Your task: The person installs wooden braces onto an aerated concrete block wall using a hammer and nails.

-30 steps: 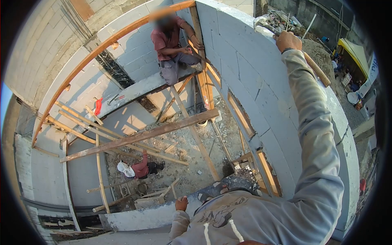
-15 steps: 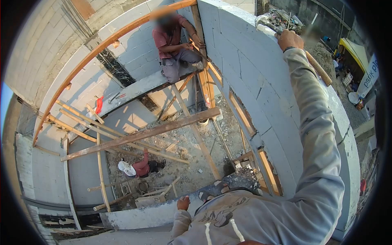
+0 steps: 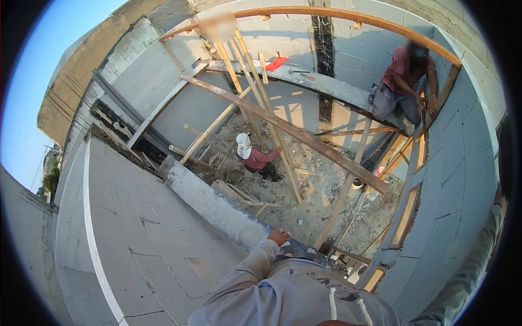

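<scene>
My left hand (image 3: 279, 236) is low in the centre, with its fingers curled and what they hold, if anything, too small to make out. It is above the narrow ledge (image 3: 217, 204) beside my feet. At the far right edge my right hand (image 3: 501, 201) shows only dimly near the top of the grey block wall (image 3: 462, 157); its fingers and anything in them cannot be made out.
A long plank (image 3: 293, 130) spans the pit. One person (image 3: 405, 81) crouches on the far ledge (image 3: 342, 93) at the right. Another, in a white head covering (image 3: 244, 146), is below among slanting poles (image 3: 261, 98). A curved timber (image 3: 326, 11) runs along the back.
The view has swung left, so the pit and both people appear farther right. My right hand, earlier plain on the wall top beside a wooden handle, is now at the dark right edge.
</scene>
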A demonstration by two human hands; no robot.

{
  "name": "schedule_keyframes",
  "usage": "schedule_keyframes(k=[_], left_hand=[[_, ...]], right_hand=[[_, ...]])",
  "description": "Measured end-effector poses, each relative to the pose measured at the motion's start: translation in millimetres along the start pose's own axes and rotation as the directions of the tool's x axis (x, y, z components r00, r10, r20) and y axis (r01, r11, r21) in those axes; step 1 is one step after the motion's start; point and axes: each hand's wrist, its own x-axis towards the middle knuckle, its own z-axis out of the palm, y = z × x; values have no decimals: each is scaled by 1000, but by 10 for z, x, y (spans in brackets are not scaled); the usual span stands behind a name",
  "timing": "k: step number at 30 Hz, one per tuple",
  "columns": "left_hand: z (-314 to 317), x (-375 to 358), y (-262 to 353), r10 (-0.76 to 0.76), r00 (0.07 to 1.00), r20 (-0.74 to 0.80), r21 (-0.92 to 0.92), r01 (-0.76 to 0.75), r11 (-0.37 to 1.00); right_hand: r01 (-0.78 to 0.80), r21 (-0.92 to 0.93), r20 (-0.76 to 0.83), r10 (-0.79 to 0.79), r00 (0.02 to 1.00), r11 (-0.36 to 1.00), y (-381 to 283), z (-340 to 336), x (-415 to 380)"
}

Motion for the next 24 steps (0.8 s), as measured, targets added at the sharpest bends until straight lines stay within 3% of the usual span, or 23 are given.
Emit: schedule_keyframes(k=[8, 14, 22, 24], left_hand=[[48, -133, -370, 32, 999, 0, 35, -32, 999], [52, -180, -543, -44, 999, -2, 61, 44, 997], [11, -114, -362, -21, 1000, 13, -126, 22, 992], [106, -26, -477, 30, 999, -24, -88, -32, 996]], right_hand=[[-20, -31, -25, 19, 1000, 999, 50, 54, 57], [-17, -20, -21, 17, 1000, 1000, 82, 58, -4], [-14, -77, -22, 12, 1000, 997, -28, -208, -166], [21, -113, 8, -20, 1000, 993, -89, -396, -239]])
